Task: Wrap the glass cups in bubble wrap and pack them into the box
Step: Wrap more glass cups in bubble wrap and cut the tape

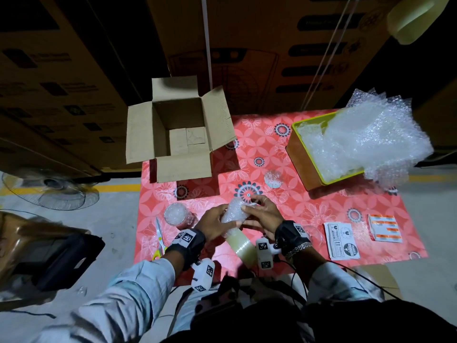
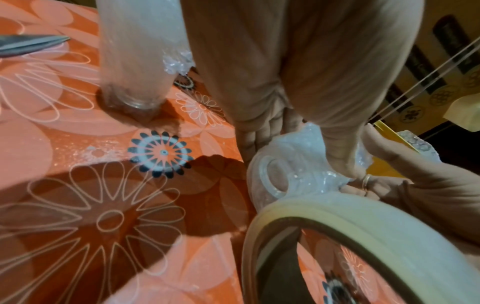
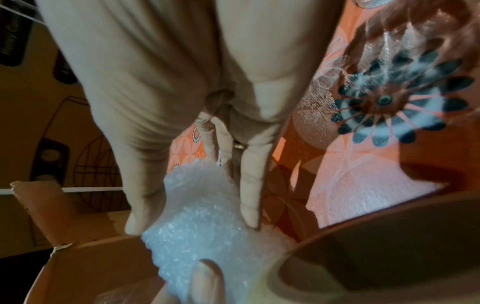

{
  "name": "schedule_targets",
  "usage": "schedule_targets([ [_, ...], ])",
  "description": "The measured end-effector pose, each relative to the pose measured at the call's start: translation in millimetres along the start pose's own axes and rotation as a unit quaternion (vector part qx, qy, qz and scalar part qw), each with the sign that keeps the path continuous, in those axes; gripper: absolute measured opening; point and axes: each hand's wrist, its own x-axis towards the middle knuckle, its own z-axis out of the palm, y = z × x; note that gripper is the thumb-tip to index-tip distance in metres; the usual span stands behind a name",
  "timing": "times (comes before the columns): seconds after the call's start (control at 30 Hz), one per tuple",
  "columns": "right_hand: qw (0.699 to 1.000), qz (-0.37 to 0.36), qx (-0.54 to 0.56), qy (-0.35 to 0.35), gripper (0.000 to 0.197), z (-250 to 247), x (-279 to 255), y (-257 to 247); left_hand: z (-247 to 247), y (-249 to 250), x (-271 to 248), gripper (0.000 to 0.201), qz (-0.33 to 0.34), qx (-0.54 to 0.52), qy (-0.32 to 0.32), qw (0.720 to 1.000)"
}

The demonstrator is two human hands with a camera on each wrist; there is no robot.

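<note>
Low over the table's near middle I hold a glass cup rolled in bubble wrap [image 1: 233, 212] on its side. My left hand [image 1: 218, 220] grips its near end, where the glass base [image 2: 276, 179] shows through the wrap. My right hand [image 1: 254, 206] pinches the wrap at the far end [image 3: 202, 216]. A second glass cup [image 1: 176, 214] stands upright left of my hands, and a third cup [image 1: 272, 179] sits farther back. The open cardboard box [image 1: 178, 129] stands at the table's far left corner, with only cardboard showing inside it.
A roll of clear tape [image 1: 241, 243] lies right under my hands. Scissors [image 1: 159, 238] lie at the left table edge. A yellow-green tray [image 1: 304, 154] heaped with bubble wrap sits far right. Fragile labels [image 1: 342, 240] and orange stickers [image 1: 383, 227] lie near right.
</note>
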Motion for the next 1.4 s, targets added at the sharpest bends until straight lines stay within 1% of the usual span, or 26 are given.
schedule_targets([
  [0.17, 0.999, -0.006, 0.042, 0.000, 0.037, -5, -14, 4, 8, -15, 0, 0.065, -0.030, -0.063, 0.038, 0.997],
  [0.23, 0.999, -0.026, -0.025, 0.003, 0.035, -17, -27, 9, 11, -18, -1, 0.066, -0.043, -0.088, 0.060, 0.993],
  [0.3, 0.986, -0.040, -0.161, -0.021, 0.033, -30, -40, 22, 11, -23, -1, 0.058, -0.066, -0.107, 0.085, 0.988],
  [0.33, 0.971, -0.039, -0.228, -0.051, 0.033, -33, -46, 30, 12, -25, -2, 0.057, -0.076, -0.127, 0.095, 0.985],
  [0.4, 0.934, -0.035, -0.340, -0.109, 0.039, -31, -59, 47, 11, -24, -5, 0.063, -0.092, -0.179, 0.101, 0.974],
  [0.43, 0.921, -0.037, -0.371, -0.112, 0.043, -29, -61, 54, 11, -25, -6, 0.064, -0.090, -0.195, 0.099, 0.972],
  [0.47, 0.918, -0.042, -0.380, -0.103, 0.043, -27, -65, 57, 11, -23, -8, 0.065, -0.081, -0.205, 0.091, 0.971],
  [0.53, 0.923, -0.060, -0.368, -0.100, 0.036, -23, -69, 55, 13, -21, -10, 0.074, -0.058, -0.229, 0.073, 0.969],
  [0.6, 0.918, -0.086, -0.373, -0.105, 0.034, -19, -75, 48, 15, -17, -9, 0.085, -0.048, -0.230, 0.054, 0.970],
  [0.63, 0.911, -0.110, -0.382, -0.107, 0.034, -17, -79, 44, 17, -12, -10, 0.084, -0.041, -0.227, 0.045, 0.972],
  [0.67, 0.906, -0.126, -0.390, -0.108, 0.036, -14, -82, 40, 20, -8, -12, 0.079, -0.036, -0.223, 0.038, 0.973],
  [0.73, 0.906, -0.130, -0.388, -0.103, 0.035, -8, -90, 31, 24, 2, -15, 0.067, -0.024, -0.213, 0.031, 0.976],
  [0.8, 0.904, -0.135, -0.396, -0.090, 0.034, -2, -97, 23, 27, 13, -19, 0.062, -0.012, -0.165, 0.064, 0.984],
  [0.83, 0.898, -0.139, -0.409, -0.083, 0.034, 1, -102, 20, 29, 15, -18, 0.058, -0.001, -0.147, 0.093, 0.985],
  [0.9, 0.890, -0.141, -0.428, -0.071, 0.043, 6, -109, 16, 30, 13, -14, 0.051, -0.004, -0.152, 0.131, 0.980],
  [0.93, 0.878, -0.142, -0.452, -0.062, 0.053, 8, -113, 15, 31, 14, -13, 0.052, -0.010, -0.164, 0.139, 0.977],
  [0.97, 0.857, -0.151, -0.491, -0.046, 0.064, 9, -115, 14, 30, 14, -14, 0.056, -0.009, -0.179, 0.154, 0.972],
  [1.0, 0.824, -0.169, -0.540, -0.023, 0.071, 8, -115, 13, 29, 15, -15, 0.063, -0.013, -0.209, 0.162, 0.964],
  [1.03, 0.784, -0.192, -0.591, 0.006, 0.074, 5, -117, 9, 27, 13, -15, 0.069, -0.023, -0.241, 0.170, 0.955],
  [1.07, 0.750, -0.207, -0.628, 0.033, 0.072, 1, -119, 4, 22, 12, -17, 0.073, -0.041, -0.275, 0.167, 0.946],
  [1.1, 0.729, -0.220, -0.646, 0.055, 0.068, -4, -122, -3, 18, 9, -17, 0.076, -0.054, -0.306, 0.152, 0.938],
  [1.13, 0.720, -0.227, -0.653, 0.068, 0.063, -10, -125, -9, 14, 7, -18, 0.081, -0.066, -0.328, 0.125, 0.934],
  [1.2, 0.713, -0.227, -0.659, 0.073, 0.056, -17, -131, -18, 9, 11, -26, 0.086, -0.085, -0.385, 0.069, 0.916],
  [1.3, 0.720, -0.217, -0.655, 0.068, 0.055, -14, -134, -20, 7, 16, -38, 0.064, -0.077, -0.465, 0.015, 0.882],
  [1.37, 0.721, -0.218, -0.653, 0.073, 0.053, -9, -135, -19, 10, 20, -46, 0.057, -0.082, -0.503, -0.029, 0.860],
  [1.4, 0.721, -0.222, -0.652, 0.074, 0.052, -7, -135, -19, 10, 21, -49, 0.055, -0.082, -0.507, -0.044, 0.857],
])
